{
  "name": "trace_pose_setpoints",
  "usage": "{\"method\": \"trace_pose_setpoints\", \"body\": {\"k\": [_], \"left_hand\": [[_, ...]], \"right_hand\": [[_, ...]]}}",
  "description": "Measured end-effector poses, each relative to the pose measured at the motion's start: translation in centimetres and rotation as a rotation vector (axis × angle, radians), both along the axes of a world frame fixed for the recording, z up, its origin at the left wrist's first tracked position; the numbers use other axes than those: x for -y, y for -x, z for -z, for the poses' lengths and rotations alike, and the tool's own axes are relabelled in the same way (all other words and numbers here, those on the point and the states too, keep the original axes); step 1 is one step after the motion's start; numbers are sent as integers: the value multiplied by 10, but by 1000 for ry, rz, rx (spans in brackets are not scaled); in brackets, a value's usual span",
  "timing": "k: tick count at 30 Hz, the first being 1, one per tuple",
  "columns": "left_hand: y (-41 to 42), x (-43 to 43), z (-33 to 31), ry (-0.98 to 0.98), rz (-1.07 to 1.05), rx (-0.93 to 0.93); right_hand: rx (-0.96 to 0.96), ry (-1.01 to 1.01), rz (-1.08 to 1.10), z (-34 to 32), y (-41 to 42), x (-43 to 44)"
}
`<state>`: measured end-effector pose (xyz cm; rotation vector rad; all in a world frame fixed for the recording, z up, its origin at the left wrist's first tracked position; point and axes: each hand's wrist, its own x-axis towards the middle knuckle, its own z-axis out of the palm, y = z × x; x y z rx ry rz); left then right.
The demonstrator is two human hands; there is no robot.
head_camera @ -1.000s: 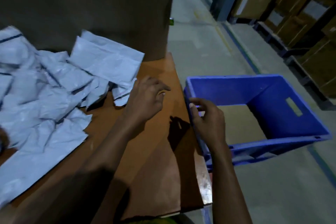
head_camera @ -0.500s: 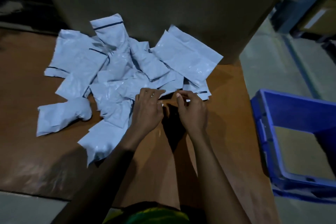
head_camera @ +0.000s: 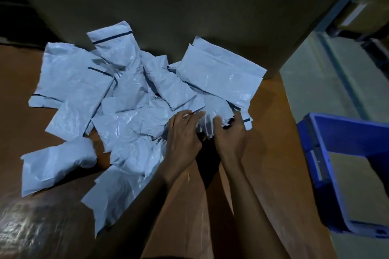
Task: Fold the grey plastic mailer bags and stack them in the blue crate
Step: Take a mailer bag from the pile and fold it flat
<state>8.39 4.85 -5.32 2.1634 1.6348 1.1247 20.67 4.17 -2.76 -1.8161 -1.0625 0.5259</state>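
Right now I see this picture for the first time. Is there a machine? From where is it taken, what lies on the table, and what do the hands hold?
No machine: a person works with two bare hands. The picture comes from a camera worn on the person's head, looking forward and down. On the brown table lies a loose pile of grey mailer bags. Both hands are on one bag at the pile's near right edge: the left hand lays its fingers on it, the right hand curls its fingers round its edge. The blue crate stands to the right of the table.
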Motion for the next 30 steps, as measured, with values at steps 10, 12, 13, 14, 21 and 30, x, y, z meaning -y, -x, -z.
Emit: {"method": "trace_pose_setpoints", "body": {"k": [10, 12, 13, 14, 21, 30], "left_hand": [[-15, 32, -3, -416, 107, -176], [-16, 52, 5, -466, 147, -176], [-15, 64, 10, -454, 188, -184], [-14, 76, 17, -419, 234, -195], [-3, 126, 60, 2, 382, -93], [-49, 96, 69, 101, 474, -398]], "right_hand": [[-453, -231, -54, -35, -109, 101], [-466, -192, 15, -16, -127, 122], [-462, -160, 39, -5, -135, 131], [-437, -114, 48, 4, -140, 140], [455, 70, 293, 37, -127, 176], [632, 195, -187, 87, -92, 162]]}}
